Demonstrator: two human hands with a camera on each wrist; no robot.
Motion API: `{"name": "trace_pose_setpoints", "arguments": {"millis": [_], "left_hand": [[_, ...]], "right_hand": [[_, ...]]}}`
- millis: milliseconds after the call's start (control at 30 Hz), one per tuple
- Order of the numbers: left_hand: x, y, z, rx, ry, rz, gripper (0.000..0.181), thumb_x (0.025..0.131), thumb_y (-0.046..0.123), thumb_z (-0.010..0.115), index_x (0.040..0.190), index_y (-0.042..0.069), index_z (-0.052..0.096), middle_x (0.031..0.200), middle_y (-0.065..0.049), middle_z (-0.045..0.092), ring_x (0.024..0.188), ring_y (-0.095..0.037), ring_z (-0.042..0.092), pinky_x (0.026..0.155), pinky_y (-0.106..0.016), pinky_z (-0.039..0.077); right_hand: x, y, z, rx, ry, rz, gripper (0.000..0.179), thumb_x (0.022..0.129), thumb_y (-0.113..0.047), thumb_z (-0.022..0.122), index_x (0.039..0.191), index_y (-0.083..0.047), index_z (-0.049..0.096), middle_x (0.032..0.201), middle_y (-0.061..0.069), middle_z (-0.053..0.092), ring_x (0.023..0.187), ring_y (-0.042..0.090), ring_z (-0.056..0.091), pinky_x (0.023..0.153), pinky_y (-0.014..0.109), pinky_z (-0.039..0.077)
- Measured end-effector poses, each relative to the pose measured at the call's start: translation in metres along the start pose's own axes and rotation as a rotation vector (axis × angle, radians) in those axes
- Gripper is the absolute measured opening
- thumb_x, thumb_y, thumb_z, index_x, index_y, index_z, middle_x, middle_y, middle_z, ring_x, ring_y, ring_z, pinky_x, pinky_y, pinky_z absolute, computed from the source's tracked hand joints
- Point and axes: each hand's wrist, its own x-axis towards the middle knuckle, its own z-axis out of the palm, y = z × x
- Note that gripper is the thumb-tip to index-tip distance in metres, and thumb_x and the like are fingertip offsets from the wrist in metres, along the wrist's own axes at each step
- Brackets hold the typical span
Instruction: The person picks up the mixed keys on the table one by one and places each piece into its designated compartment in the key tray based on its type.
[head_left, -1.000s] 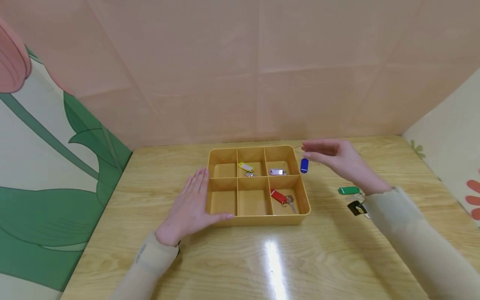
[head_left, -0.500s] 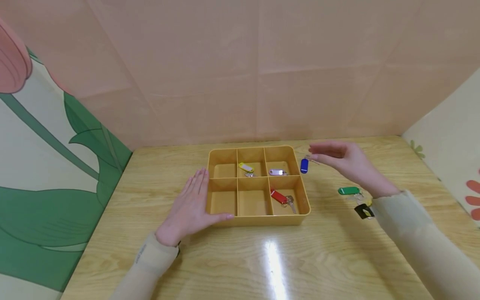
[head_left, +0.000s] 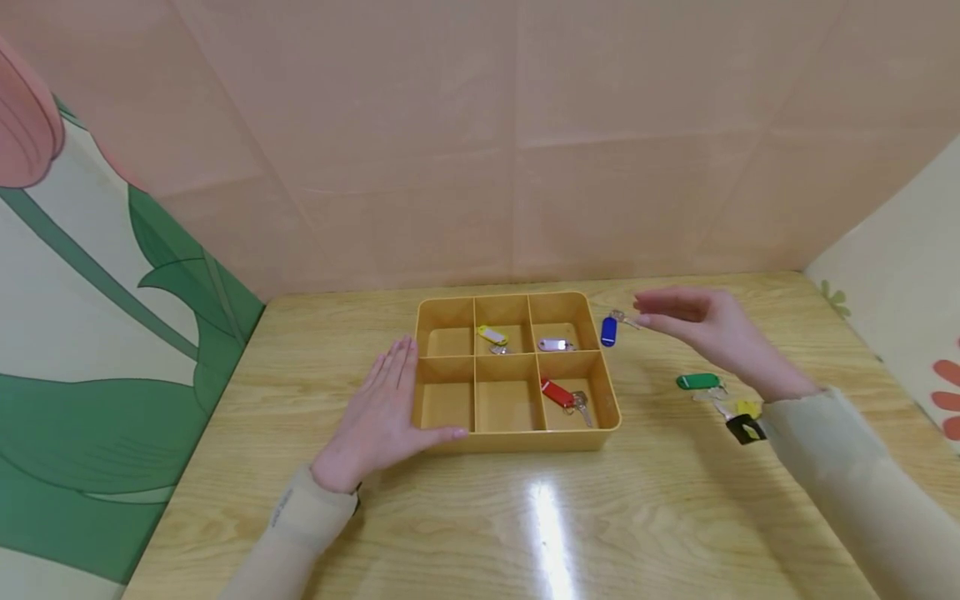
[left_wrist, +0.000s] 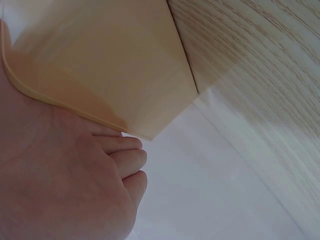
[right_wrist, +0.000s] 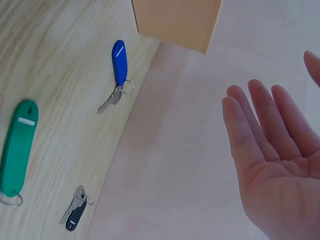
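Here, in the head view, the blue tag (head_left: pixel 609 332) is seen on the table (head_left: pixel 645 500), just right of the box (head_left: pixel 517 442), long side front to back, its key (head_left: pixel 627 320) turned toward the nearer right hand (head_left: pixel 705 329). In the left wrist view, the box is touched by the flat left hand (left_wrist: pixel 75 170), with nothing gripped. In the right wrist view, nothing is held by the right hand, its fingers stretched nearly straight, apart from the tag.

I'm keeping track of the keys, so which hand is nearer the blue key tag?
Right. The right hand is just to the right of the blue key tag, not holding it; the left hand is farther away, against the left side of the tray.
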Motion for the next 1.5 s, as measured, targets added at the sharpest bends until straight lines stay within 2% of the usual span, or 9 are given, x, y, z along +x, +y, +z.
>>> {"name": "trace_pose_setpoints", "arguments": {"millis": [333,567,833,1067,1300,1400,1467,1500], "left_hand": [[0.0,0.0,0.0,0.01,0.0,0.005,0.134,0.076,0.097,0.037,0.161,-0.001,0.002,0.168,-0.018,0.001,0.154,-0.029,0.002,0.124,-0.04,0.003],[0.0,0.0,0.0,0.003,-0.004,-0.002,0.135,0.075,0.097,0.038,0.161,-0.001,0.001,0.168,-0.018,0.0,0.154,-0.027,-0.001,0.124,-0.039,0.002],[0.0,-0.001,-0.001,0.006,-0.013,-0.004,0.135,0.075,0.097,0.037,0.161,-0.001,0.001,0.168,-0.016,-0.003,0.154,-0.028,-0.001,0.124,-0.039,0.0],[0.0,-0.001,-0.001,0.01,-0.004,-0.002,0.135,0.075,0.097,0.037,0.161,-0.002,0.002,0.168,-0.016,-0.003,0.155,-0.029,0.001,0.124,-0.039,0.001],[0.0,0.0,-0.002,0.009,-0.014,-0.008,0.135,0.075,0.097,0.036,0.161,0.0,-0.001,0.168,-0.015,-0.004,0.154,-0.028,-0.001,0.123,-0.038,0.0],[0.0,0.0,-0.002,0.008,-0.012,-0.008,0.135,0.075,0.097,0.036,0.161,-0.001,0.002,0.168,-0.016,-0.002,0.154,-0.027,-0.001,0.124,-0.038,0.001],[0.0,0.001,-0.002,0.007,-0.007,-0.005,0.135,0.075,0.097,0.037,0.161,-0.002,0.004,0.168,-0.018,0.0,0.154,-0.027,-0.001,0.124,-0.039,0.002],[-0.001,0.001,-0.002,0.006,-0.007,-0.005,0.135,0.075,0.097,0.037,0.161,-0.002,0.004,0.168,-0.018,0.001,0.154,-0.027,-0.001,0.124,-0.039,0.002]], "right_hand": [[-0.006,0.003,-0.006,-0.014,0.012,0.011,0.055,0.097,-0.049,0.067,0.141,-0.017,0.061,0.137,0.004,0.064,0.11,0.001,0.063,0.085,0.011,0.049],[-0.01,0.006,-0.01,-0.031,0.012,0.013,0.055,0.097,-0.05,0.066,0.141,-0.017,0.061,0.137,0.005,0.064,0.109,-0.001,0.063,0.084,0.011,0.049],[-0.015,0.013,-0.014,-0.039,0.018,0.015,0.052,0.098,-0.047,0.067,0.141,-0.019,0.062,0.137,0.007,0.064,0.108,-0.003,0.063,0.083,0.01,0.049],[-0.019,0.021,-0.021,-0.069,0.019,0.055,0.055,0.098,-0.05,0.065,0.144,-0.022,0.059,0.137,0.002,0.063,0.107,-0.007,0.06,0.081,0.008,0.045],[-0.021,0.03,-0.025,-0.092,0.032,0.049,0.053,0.099,-0.047,0.065,0.143,-0.019,0.06,0.136,0.005,0.064,0.106,-0.009,0.059,0.082,0.008,0.046],[-0.023,0.033,-0.026,-0.112,0.022,0.068,0.055,0.099,-0.049,0.064,0.145,-0.019,0.058,0.138,0.007,0.062,0.106,-0.011,0.057,0.089,0.018,0.049],[-0.025,0.035,-0.027,-0.122,0.016,0.082,0.057,0.099,-0.05,0.063,0.146,-0.019,0.057,0.139,0.007,0.062,0.105,-0.012,0.056,0.095,0.031,0.051],[-0.026,0.037,-0.028,-0.126,0.014,0.088,0.057,0.099,-0.05,0.063,0.146,-0.019,0.057,0.139,0.007,0.062,0.105,-0.013,0.056,0.095,0.032,0.051]]}}
